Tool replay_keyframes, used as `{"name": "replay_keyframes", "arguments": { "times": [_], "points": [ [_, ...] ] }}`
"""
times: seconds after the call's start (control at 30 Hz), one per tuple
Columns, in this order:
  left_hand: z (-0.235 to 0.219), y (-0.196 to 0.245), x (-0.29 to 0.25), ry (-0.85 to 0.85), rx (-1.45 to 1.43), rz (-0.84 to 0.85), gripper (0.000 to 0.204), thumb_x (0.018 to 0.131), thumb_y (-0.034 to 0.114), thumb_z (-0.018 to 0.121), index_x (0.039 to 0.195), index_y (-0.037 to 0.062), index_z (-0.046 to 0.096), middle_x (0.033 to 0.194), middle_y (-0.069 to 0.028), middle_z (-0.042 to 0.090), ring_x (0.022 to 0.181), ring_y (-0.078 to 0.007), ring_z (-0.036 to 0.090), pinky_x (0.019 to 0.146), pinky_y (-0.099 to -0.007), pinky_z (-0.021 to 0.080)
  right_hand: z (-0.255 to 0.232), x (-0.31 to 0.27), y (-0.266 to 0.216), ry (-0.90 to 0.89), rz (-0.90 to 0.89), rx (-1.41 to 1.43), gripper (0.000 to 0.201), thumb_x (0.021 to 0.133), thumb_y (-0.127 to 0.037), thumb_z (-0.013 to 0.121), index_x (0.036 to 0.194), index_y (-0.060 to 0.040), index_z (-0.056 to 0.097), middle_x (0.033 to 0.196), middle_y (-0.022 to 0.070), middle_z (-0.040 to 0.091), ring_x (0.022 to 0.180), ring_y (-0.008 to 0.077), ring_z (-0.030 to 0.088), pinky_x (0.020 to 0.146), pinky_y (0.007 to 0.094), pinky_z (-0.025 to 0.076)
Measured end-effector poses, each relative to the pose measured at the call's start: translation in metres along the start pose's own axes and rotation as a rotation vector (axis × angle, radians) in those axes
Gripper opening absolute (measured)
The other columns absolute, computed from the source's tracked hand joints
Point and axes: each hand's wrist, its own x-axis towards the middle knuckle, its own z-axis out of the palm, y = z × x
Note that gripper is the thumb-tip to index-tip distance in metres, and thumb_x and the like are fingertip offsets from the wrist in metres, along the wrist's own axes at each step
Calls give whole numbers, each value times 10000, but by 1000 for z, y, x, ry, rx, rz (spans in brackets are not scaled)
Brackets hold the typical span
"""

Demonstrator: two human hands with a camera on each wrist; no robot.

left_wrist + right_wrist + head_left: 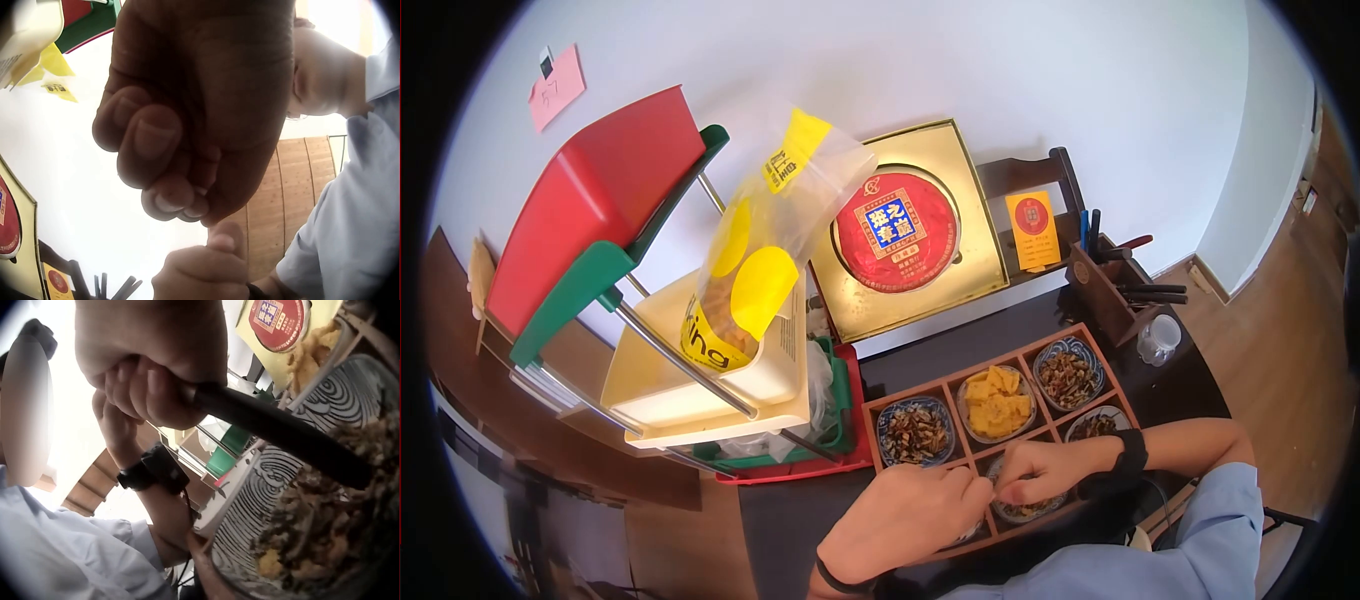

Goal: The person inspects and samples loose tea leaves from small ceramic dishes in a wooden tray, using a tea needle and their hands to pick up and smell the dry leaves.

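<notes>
The hands worked just beside each other above the front row of a wooden tray (940, 380) on a dark worktop (790, 530). The right hand (1050, 470) gripped a black rod (281, 434), which slanted down over the front middle bowl (244, 519) of dried mix (312, 531). The left hand (910, 515) was curled in towards its palm, its tips tucked so tightly that I could not tell whether it pinched anything.

The two of them blocked much of the front row from above: the left hand hid most of the front left bowl (966, 532), and the right wrist, with its black strap (1135, 455), cut across the front right bowl (1098, 424). The back row lay in plain sight, with yellow chips (996, 403) in the middle bowl and dark mix in the bowls on either side.

To the left a metal-poled rack (685, 358) crowded the tray. It carried a red bin (615, 160) above a cream bin (783, 370), where a tall yellow-printed bag (755, 280) leaned and overlapped the edge of a gold box (840, 312). That box, propped up behind the tray, framed a red disc (900, 250). Right of it stood a yellow card (1033, 235), then a caddy (1105, 300) of dark-handled tools and a clear jar (1160, 338).
</notes>
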Motion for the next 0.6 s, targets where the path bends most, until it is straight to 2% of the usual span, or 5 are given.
{"name": "replay_keyframes", "arguments": {
  "times": [0.2,0.3,0.37,0.47,0.6],
  "points": [
    [0,0,-1,-14,9,-1,131,748,125,573,758,69,455,647,-35,473,607,-172,582,458,-284,455,4,1,4,-32,-64,35,337,884,-151,465,599,20,410,487,40,322,466,117,272,458,306,271],
    [1,-2,0,-32,31,3,130,742,126,573,757,73,455,646,-32,472,608,-167,582,457,-280,453,2,1,0,12,12,79,335,878,-145,465,592,20,407,487,43,321,466,113,275,458,305,267],
    [-1,-1,0,-34,24,-9,125,736,123,569,763,72,458,649,-29,471,617,-163,583,459,-277,455,2,3,-12,-64,-81,69,349,888,-89,458,564,3,368,502,76,322,462,181,299,475,328,283],
    [-1,-2,1,-28,26,0,122,731,121,567,772,72,462,657,-26,473,627,-160,585,461,-275,456,2,3,-2,-48,-91,68,356,894,-94,450,563,1,359,503,73,321,462,184,293,475,326,281],
    [1,-2,1,-49,29,0,120,729,121,567,778,75,466,665,-25,476,633,-158,586,464,-273,458,2,1,2,24,-28,55,350,881,-152,470,584,15,386,491,38,307,467,122,275,467,304,271]
  ]
}}
